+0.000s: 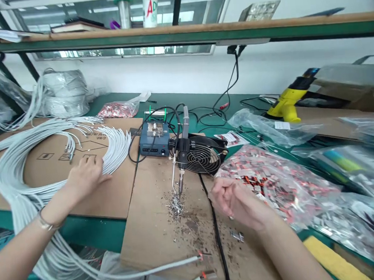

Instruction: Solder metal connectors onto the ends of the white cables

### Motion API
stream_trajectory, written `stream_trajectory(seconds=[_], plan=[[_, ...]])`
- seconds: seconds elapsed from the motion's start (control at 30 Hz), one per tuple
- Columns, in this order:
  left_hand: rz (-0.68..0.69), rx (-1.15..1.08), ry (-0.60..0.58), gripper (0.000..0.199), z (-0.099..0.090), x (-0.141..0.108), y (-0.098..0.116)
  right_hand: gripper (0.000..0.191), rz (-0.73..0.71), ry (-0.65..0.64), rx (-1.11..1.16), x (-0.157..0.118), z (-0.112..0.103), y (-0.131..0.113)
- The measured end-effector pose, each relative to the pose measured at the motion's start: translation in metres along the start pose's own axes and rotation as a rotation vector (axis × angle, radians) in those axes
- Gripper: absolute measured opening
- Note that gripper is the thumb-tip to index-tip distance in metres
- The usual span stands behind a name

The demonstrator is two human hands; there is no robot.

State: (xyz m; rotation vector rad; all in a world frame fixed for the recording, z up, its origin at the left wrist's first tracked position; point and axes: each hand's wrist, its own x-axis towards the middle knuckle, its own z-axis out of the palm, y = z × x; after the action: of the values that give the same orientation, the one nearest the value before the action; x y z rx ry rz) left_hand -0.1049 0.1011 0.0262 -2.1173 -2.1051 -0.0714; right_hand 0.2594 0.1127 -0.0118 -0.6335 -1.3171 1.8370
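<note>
On the green bench point(177, 97), left of the upright black-and-grey soldering iron point(183, 146), a bundle of pale-grey cables point(116, 151) curves away beyond the nearer left hand point(86, 176), fingers loosely spread. Right of the iron, the right hand point(231, 201) has curled fingers; I cannot tell whether they pinch anything.

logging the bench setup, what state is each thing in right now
Left hand: palm down, fingers bent
Right hand: fingers curled, grip unclear
White cables: bundled in a loose curve
Soldering iron: mounted, tip down
Blue station: on or off unclear
Fan: spinning or not unclear
Bag of small parts: well filled
Yellow tool: tilted
</note>
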Motion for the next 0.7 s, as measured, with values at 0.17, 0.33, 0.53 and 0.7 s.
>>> stream_trajectory(seconds=[0.17,0.33,0.53,0.7], plan=[[-0.055,-0.153,-0.001,0.037,0.004,-0.001,-0.021,0.040,-0.036,0.052,0.006,0.001,0.002,-0.001],[-0.147,-0.396,0.034,0.038,-0.008,0.001,-0.026,0.036,-0.066,0.104,0.016,0.000,0.003,-0.002],[-0.160,-0.818,0.064,0.050,-0.036,0.001,-0.011,0.038,-0.090,0.138,0.008,-0.001,0.007,-0.007],[0.181,-1.375,-0.277,0.039,-0.074,-0.035,0.054,0.034,-0.122,0.177,-0.027,0.000,0.002,-0.010]])
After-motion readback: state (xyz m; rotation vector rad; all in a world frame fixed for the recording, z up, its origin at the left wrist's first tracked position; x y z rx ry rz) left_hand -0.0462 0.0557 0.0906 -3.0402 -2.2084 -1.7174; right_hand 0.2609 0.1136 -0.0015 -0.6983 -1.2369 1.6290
